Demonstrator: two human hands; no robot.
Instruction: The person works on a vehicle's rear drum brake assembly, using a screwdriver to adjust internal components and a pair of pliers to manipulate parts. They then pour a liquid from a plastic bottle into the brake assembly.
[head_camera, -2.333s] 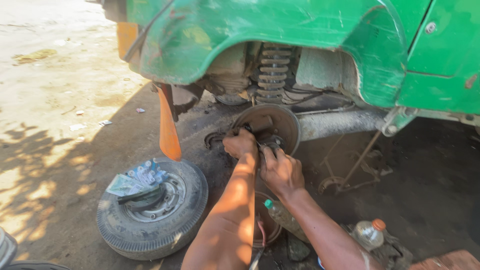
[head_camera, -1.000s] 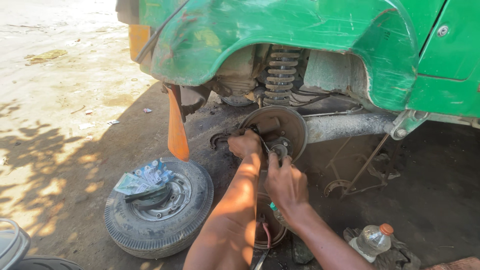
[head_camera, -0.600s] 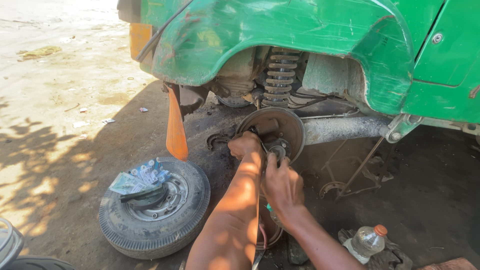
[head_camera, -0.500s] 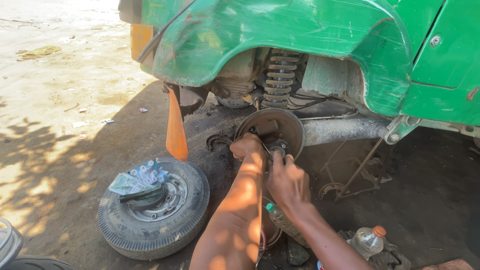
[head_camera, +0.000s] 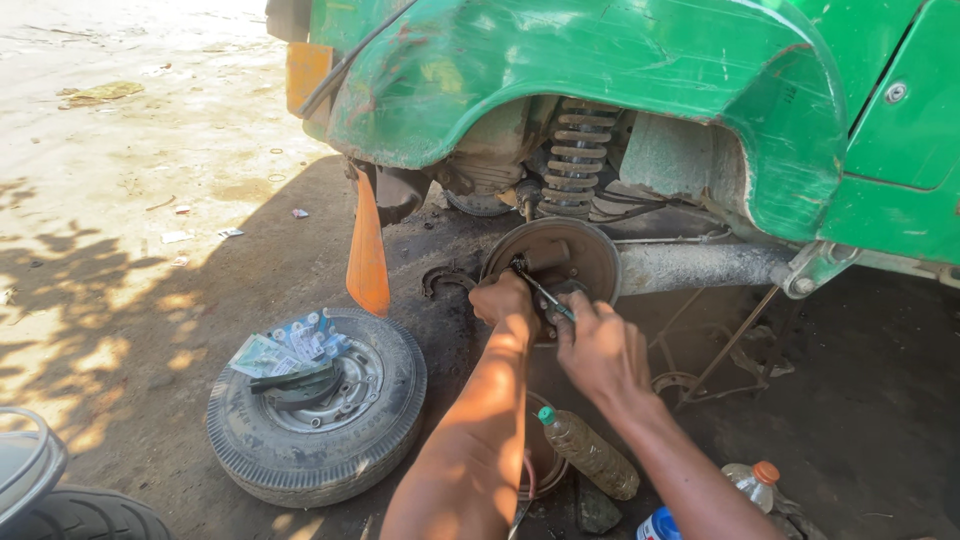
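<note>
Both hands work at the brake plate (head_camera: 560, 262) under the green fender (head_camera: 600, 60): the right hand (head_camera: 598, 345) grips a slim tool (head_camera: 540, 290) slanting up-left toward the hub, while the left hand (head_camera: 503, 300), fingers curled, presses the plate's lower left edge, closer in

Packets on wheel: a small heap of flat printed packets (head_camera: 290, 345), pale green, blue and white, lying on the hub of the loose wheel (head_camera: 320, 405) to my left (edges overlap, so I cannot count them).
Blue-labelled container: a blue and white container (head_camera: 660, 526) at the bottom edge, just beside my right forearm, mostly cut off.
Scraps on ground: small pale bits of paper (head_camera: 231, 232) on the sandy ground, far left of the wheel arch.
</note>
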